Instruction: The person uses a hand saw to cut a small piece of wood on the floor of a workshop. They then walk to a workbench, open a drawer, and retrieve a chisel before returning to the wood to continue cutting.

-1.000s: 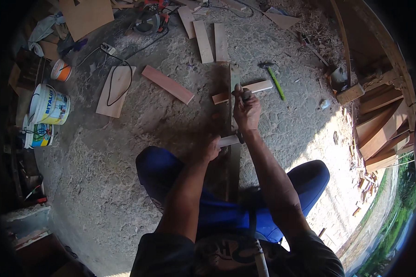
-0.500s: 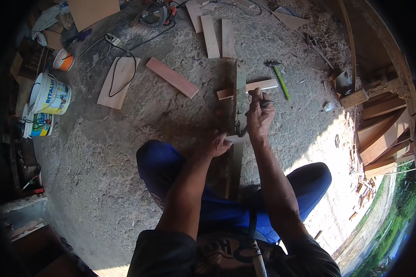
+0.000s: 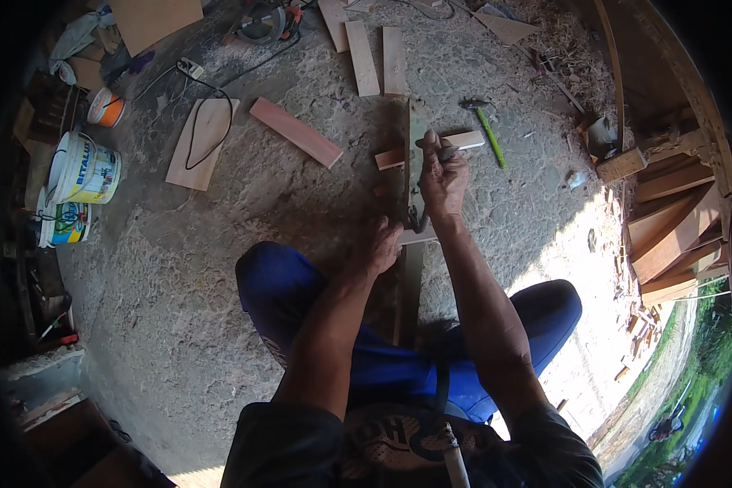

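A long greenish-grey beam [image 3: 416, 163] lies on the floor in front of me, running back between my legs. Across it rests a small pale board [image 3: 420, 236], and my left hand [image 3: 380, 246] is closed on its left end. My right hand [image 3: 446, 183] is a fist above the beam's right edge, wrapped around a dark tool [image 3: 448, 152] whose kind is mostly hidden by the fingers. Just below that fist, a dark curved metal piece [image 3: 417, 220] sits against the beam beside the small board. Whether it joins the tool I cannot tell.
Farther off, a wooden strip [image 3: 468, 140] lies across under the beam, near a green-handled hammer [image 3: 490, 137]. A reddish plank [image 3: 297, 132], a pale board [image 3: 203, 146] with a cable and a circular saw [image 3: 260, 26] lie around. Buckets [image 3: 87, 169] stand left.
My right hand has moved slightly away from me and to the left, toward the beam. My left hand stays at the small board. A motorcycle now shows outside at the lower right.
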A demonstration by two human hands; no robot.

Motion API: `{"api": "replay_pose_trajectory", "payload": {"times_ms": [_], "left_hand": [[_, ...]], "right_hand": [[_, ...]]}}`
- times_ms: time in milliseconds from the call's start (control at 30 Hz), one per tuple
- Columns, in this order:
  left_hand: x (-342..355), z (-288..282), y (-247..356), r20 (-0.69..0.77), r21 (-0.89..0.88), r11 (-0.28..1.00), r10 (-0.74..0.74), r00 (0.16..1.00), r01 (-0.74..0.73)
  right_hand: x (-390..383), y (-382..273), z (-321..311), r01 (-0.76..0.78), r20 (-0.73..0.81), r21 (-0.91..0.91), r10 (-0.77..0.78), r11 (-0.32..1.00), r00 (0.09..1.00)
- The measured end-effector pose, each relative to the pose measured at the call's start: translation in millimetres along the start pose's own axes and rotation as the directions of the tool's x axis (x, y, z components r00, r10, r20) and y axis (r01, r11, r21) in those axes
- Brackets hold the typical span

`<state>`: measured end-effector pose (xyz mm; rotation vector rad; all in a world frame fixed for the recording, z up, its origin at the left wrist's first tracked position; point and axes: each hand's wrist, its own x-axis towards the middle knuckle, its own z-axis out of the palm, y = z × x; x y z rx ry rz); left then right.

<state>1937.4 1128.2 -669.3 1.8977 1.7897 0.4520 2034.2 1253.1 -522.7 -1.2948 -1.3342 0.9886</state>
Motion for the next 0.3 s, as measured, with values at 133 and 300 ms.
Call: {"api": "replay_pose_trajectory", "payload": {"times_ms": [133, 300], "left_hand": [[2.7, -0.6, 4.6, -0.01, -0.041, 0.999, -0.011, 1.0, 0.011], [5.5, 2.9, 1.2, -0.017, -0.045, 0.999, -0.01, 1.0, 0.01]], "right_hand": [[5.1, 2.5, 4.3, 0.008, -0.015, 0.01, -0.008, 1.0, 1.0], [12.0, 1.3, 7.7, -0.058, -0.005, -0.003, 0.058, 0.998, 0.998]]}}
